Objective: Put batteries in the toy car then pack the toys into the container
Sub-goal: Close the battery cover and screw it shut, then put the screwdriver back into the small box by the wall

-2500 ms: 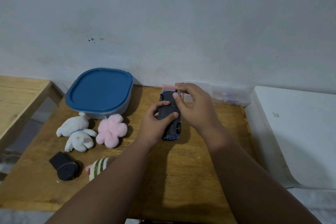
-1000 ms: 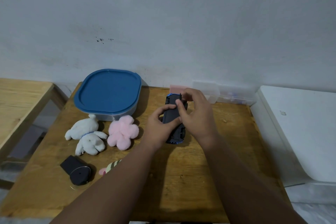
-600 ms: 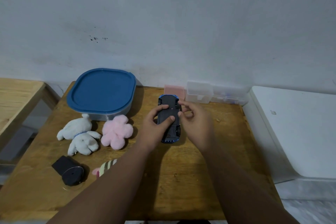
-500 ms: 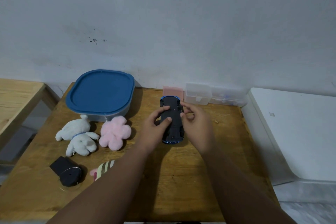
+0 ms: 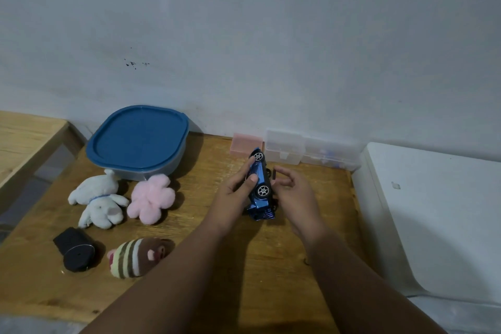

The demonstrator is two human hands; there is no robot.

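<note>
Blue metallic car [image 5: 259,190] sits near the centre of the wooden table [image 5: 271,266], tipped on its side with two wheels facing the camera. Left hand [image 5: 235,198] grips the car from its 9 o'clock side, thumb across the body, fingers reaching toward the front wheel. Right hand [image 5: 294,195] is at the car's 3 o'clock, just beside it; thumb and forefinger pinch a small dark piece [image 5: 275,174], the other fingers loosely curled. What the piece is cannot be told.

Container [image 5: 137,142], blue lid on, stands at 10 o'clock from the car, against the wall. White plush [image 5: 97,200] and pink plush [image 5: 150,198] lie side by side at 9 o'clock, just in front of the container. Striped plush [image 5: 135,256] and a black object [image 5: 74,251] lie at 8 o'clock, near the table's front edge. Pink box [image 5: 245,144] and clear boxes [image 5: 311,153] line the wall at 12 to 1 o'clock; the car's front end overlaps the pink box in view. White surface [image 5: 433,211] adjoins the table at 3 o'clock.
</note>
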